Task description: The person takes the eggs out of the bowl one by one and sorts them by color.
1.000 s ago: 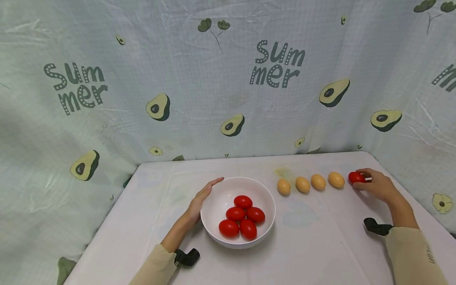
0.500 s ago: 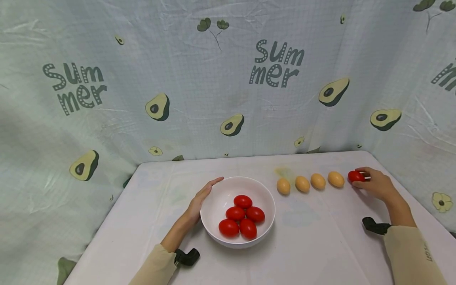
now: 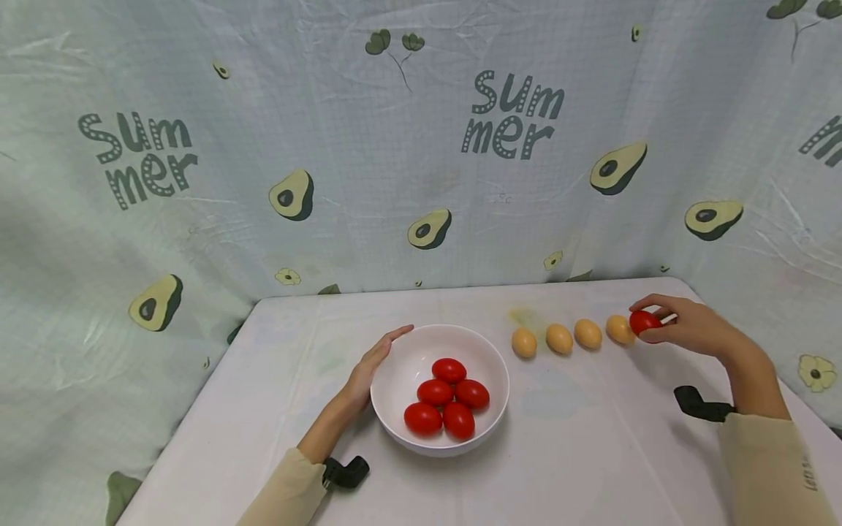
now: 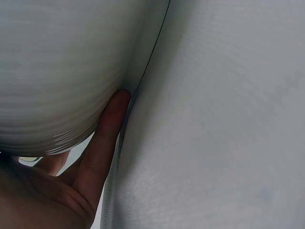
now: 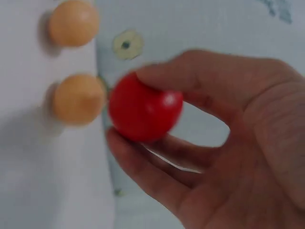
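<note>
At the right of the head view my right hand (image 3: 691, 325) pinches a glossy red egg (image 3: 645, 322) between thumb and fingertips. In the right wrist view this red egg (image 5: 143, 107) is held up off the table. My left hand (image 3: 368, 372) rests against the left side of a white bowl (image 3: 395, 365), its fingers straight along the outer wall. Ridges mark the bowl's outer wall (image 4: 57, 86) in the left wrist view, where a fingertip touches it low down. Several red eggs (image 3: 435, 393) lie inside the bowl.
Several yellow-tan eggs (image 3: 588, 334) stand in a row to the right of the bowl, the rightmost partly behind the held egg. A white cloth covers the table (image 3: 559, 453). A printed curtain (image 3: 368, 146) hangs behind the back edge.
My right hand has lifted the red egg from the table and moved it slightly left, so it overlaps the end yellow egg. The left hand and bowl have stayed put.
</note>
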{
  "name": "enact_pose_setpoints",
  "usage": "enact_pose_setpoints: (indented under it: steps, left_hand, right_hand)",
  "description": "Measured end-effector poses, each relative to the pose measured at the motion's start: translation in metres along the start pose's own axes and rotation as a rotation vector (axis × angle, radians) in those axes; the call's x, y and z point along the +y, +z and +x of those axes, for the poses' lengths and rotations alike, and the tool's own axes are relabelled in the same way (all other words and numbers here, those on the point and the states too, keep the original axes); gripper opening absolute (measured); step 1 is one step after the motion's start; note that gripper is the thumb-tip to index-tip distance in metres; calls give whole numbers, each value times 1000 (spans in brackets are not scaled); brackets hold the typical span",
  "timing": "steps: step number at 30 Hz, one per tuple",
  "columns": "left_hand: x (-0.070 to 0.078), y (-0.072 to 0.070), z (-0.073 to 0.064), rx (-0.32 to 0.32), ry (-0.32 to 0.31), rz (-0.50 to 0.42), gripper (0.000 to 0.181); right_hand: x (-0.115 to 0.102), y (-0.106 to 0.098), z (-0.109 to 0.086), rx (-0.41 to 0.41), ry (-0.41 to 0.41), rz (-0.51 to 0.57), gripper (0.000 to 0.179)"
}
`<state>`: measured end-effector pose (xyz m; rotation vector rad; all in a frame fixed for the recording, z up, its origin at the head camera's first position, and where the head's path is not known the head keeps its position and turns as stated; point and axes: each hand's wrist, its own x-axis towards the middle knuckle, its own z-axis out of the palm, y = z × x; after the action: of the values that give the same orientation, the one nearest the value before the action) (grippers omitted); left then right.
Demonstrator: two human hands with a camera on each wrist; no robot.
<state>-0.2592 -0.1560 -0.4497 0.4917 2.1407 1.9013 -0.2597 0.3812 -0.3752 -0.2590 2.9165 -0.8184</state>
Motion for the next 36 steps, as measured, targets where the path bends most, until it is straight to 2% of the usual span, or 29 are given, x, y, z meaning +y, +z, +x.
enact_pose_setpoints:
  steps: [4, 7, 10, 16, 22, 26, 33, 36]
  left_hand:
    - [0, 0, 0, 1, 4, -2, 53]
    - [0, 0, 0, 6, 5, 9, 53]
    - [-1, 1, 0, 11, 5, 15, 53]
    - [-2, 1, 1, 3, 15, 26, 55]
    - [-3, -2, 1, -8, 26, 35, 56]
    - [-3, -2, 2, -11, 24, 33, 55]
    - [-2, -2, 2, -23, 32, 29, 56]
    - [-2, -2, 2, -16, 25, 31, 55]
  right_hand:
    - [-35, 6, 2, -130, -94, 81, 49]
    - [-56, 18, 6, -212, -119, 138, 50]
    - [-73, 33, 12, -259, -132, 169, 49]
    - [-95, 61, 20, -311, -168, 169, 44]
    - [-111, 80, 24, -358, -212, 140, 43]
    - [-116, 89, 25, -376, -227, 122, 40]
    - [-119, 101, 29, -363, -214, 86, 39]
    - [-120, 103, 30, -357, -234, 76, 38]
